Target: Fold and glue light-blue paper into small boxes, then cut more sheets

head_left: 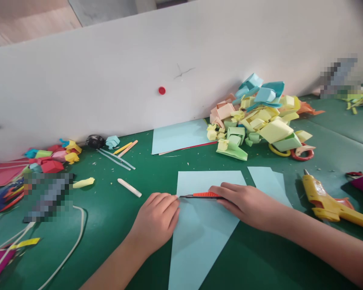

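A sheet of light blue paper (196, 241), narrowing toward the near side, lies on the green tabletop in front of me. My left hand (159, 215) is closed at the sheet's left edge, its fingers curled and the fingertips partly hidden. Wrapped round a red-orange craft knife (204, 195) is my right hand (242, 201). The knife lies almost level across the upper part of the sheet, its dark thin tip pointing left, close to my left fingers. Another light blue paper piece (268, 181) sits beyond my right wrist.
A heap of folded pastel paper pieces (260, 117) rests against the white panel (115, 80). At right lies a yellow glue gun (323, 197). A white stick (129, 187), a black ball (95, 141) and colourful paper bits (53, 161) are on the left, near a white cord (81, 225).
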Available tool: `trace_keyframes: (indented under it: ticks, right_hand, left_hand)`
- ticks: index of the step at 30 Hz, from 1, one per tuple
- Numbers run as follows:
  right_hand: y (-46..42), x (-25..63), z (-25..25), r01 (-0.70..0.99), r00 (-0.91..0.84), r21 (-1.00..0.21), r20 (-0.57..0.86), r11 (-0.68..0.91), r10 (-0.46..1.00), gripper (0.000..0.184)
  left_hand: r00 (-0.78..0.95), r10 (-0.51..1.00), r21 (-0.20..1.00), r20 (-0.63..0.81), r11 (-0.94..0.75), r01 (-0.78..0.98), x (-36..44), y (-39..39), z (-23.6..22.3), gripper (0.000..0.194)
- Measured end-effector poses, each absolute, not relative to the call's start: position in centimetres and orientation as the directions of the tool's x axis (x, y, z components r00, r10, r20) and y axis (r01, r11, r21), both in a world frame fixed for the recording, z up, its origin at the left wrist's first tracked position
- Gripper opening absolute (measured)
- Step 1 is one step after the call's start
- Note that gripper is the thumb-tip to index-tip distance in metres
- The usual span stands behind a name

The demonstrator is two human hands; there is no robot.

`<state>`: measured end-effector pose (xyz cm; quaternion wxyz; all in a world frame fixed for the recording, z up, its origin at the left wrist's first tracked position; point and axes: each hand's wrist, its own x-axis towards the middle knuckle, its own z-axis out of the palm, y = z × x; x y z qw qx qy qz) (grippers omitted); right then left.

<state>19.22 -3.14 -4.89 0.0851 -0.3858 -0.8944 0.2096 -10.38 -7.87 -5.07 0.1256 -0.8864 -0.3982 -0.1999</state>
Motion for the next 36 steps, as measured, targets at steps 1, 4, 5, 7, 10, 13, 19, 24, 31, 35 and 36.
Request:
trace_keyframes:
  ticks: [1, 4, 5, 7, 10, 13, 19, 24, 31, 35, 36]
  right_hand:
    - [-3.2, 19.2, -4.9, 0.654, -0.689, -0.435, -0.007, 0.618, 0.725, 0.04]
    - [-3.3, 19.4, -4.9, 0.651, -0.692, -0.425, 0.007, 0.629, 0.722, 0.04]
    - [-3.3, 19.4, -4.9, 0.651, -0.692, -0.42, 0.013, 0.632, 0.722, 0.04]
    - [-3.2, 19.5, -5.0, 0.652, -0.692, -0.407, 0.024, 0.64, 0.721, 0.041]
    - [-3.1, 19.7, -5.1, 0.651, -0.695, -0.4, 0.029, 0.646, 0.718, 0.041]
    - [-3.0, 19.9, -5.1, 0.646, -0.698, -0.406, 0.029, 0.646, 0.716, 0.041]
    - [-3.0, 20.1, -4.9, 0.645, -0.692, -0.424, 0.029, 0.636, 0.721, 0.04]
    - [-3.0, 20.3, -5.0, 0.647, -0.688, -0.446, 0.008, 0.619, 0.725, 0.04]
    - [-2.9, 20.8, -5.4, 0.646, -0.685, -0.453, 0.012, 0.615, 0.729, 0.04]
    - [-2.9, 20.9, -5.4, 0.641, -0.678, -0.477, 0.014, 0.601, 0.734, 0.039]
    - [-3.0, 20.9, -5.3, 0.639, -0.679, -0.48, 0.014, 0.601, 0.734, 0.039]
  left_hand:
    - [0.614, 0.65, -0.079, 0.449, -0.655, 0.751, -10.3, -7.9, -5.0, 0.023]
    - [0.651, 0.626, -0.14, 0.429, -0.665, 0.733, -10.2, -7.9, -5.1, 0.024]
    - [0.66, 0.621, -0.158, 0.423, -0.667, 0.728, -10.2, -7.9, -5.1, 0.024]
    - [0.673, 0.615, -0.18, 0.41, -0.669, 0.721, -10.1, -7.9, -5.1, 0.025]
    - [0.679, 0.616, -0.186, 0.401, -0.671, 0.718, -10.1, -8.0, -5.1, 0.025]
    - [0.676, 0.622, -0.19, 0.394, -0.665, 0.722, -10.0, -8.0, -5.1, 0.025]
    - [0.675, 0.634, -0.2, 0.378, -0.656, 0.728, -9.9, -8.0, -5.0, 0.025]
    - [0.68, 0.629, -0.214, 0.378, -0.655, 0.725, -10.0, -8.0, -5.1, 0.025]
    - [0.676, 0.64, -0.209, 0.365, -0.652, 0.729, -10.0, -8.0, -5.2, 0.024]
    - [0.674, 0.646, -0.213, 0.358, -0.647, 0.732, -9.9, -8.0, -5.2, 0.025]
    - [0.675, 0.647, -0.215, 0.355, -0.646, 0.732, -9.9, -8.0, -5.2, 0.024]
